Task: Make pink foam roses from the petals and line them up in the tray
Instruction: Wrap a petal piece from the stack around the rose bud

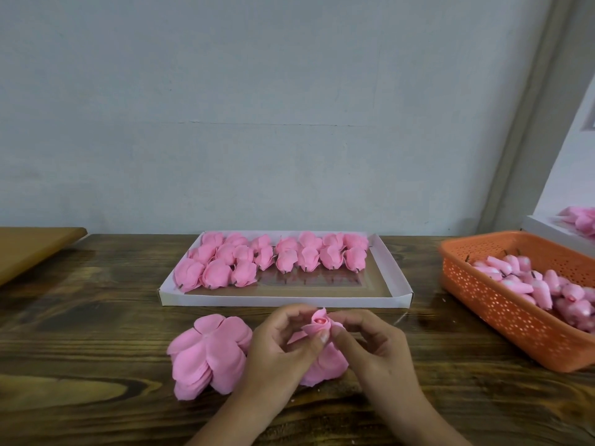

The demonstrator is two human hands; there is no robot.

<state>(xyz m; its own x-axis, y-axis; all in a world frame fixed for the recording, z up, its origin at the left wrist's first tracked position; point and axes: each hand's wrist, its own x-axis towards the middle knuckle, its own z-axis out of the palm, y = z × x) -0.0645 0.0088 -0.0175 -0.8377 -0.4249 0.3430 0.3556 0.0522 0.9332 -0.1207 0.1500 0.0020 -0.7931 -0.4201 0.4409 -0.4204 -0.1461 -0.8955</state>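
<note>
Now a rosebud between both hands

Up close I see my left hand (283, 346) and right hand (370, 342) pinching a half-wrapped pink rosebud (318, 325) together, fingers closed on it, just above the wooden table (96, 317). A stack of loose petals (209, 352) lies beside the left hand, and more petals show beneath the hands. Beyond them, the white tray (389, 278) holds finished roses (270, 255) in rows along its far side, its near half bare. An orange basket (502, 307) of buds sits well to the right
</note>
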